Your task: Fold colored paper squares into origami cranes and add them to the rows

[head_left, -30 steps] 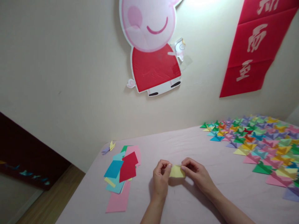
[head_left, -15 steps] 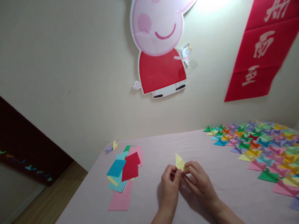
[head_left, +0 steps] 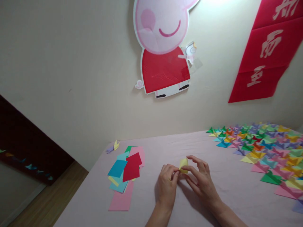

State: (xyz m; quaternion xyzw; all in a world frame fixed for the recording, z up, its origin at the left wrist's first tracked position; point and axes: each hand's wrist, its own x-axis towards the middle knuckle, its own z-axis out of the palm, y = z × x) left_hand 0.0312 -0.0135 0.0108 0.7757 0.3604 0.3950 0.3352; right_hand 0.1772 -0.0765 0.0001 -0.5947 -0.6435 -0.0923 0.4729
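Note:
A small folded piece of pale yellow paper [head_left: 183, 163] is held up over the pink-covered surface, between both hands. My left hand [head_left: 167, 184] pinches its lower left corner between thumb and fingertips. On the other side, my right hand [head_left: 203, 180] has one finger across the front of the paper and another up at its top right edge. Its thumb is near the lower edge, partly hidden. The folds under the fingers cannot be made out.
To the left lies a loose pile of coloured paper sheets, with a red sheet [head_left: 132, 167] on top. Beyond it sit two small folded pieces, one a yellow paper crane [head_left: 116, 145]. Rows of coloured paper cranes [head_left: 271, 178] cover the right side. A wall [head_left: 99, 78] stands behind.
The yellow paper's pointed tip no longer stands up; the paper now looks squarer. My left hand has moved slightly left, and my right hand's fingers have spread and risen around the paper.

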